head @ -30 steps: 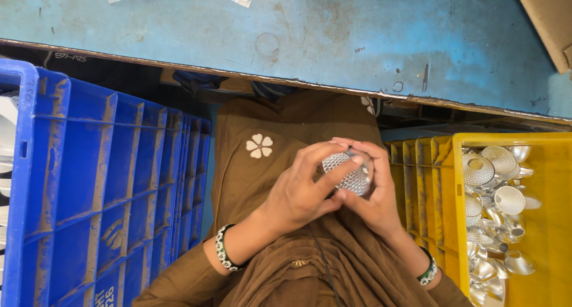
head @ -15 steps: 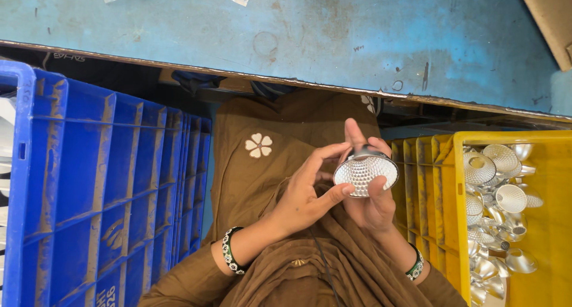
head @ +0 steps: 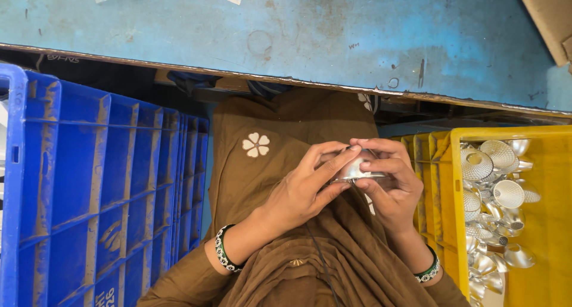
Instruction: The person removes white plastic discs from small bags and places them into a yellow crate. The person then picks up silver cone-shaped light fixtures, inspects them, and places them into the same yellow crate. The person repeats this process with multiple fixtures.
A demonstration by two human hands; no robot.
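Both my hands hold one small shiny silver reflector cup (head: 353,170) over my lap, which is covered in brown cloth. My left hand (head: 301,188) grips it from the left with thumb and fingers wrapped around its side. My right hand (head: 390,185) cups it from the right, fingers curled over the top. The cup is seen side-on, and the fingers hide most of it.
A yellow crate (head: 551,223) at my right holds several more silver reflector cups (head: 494,194). A blue crate (head: 89,194) stands at my left. The worn blue tabletop (head: 298,33) runs across the top, with a cardboard corner (head: 548,15) at upper right.
The cup has been turned in my hands: its dimpled open face showed half a second ago, now it is side-on. My fingers have closed over it again.
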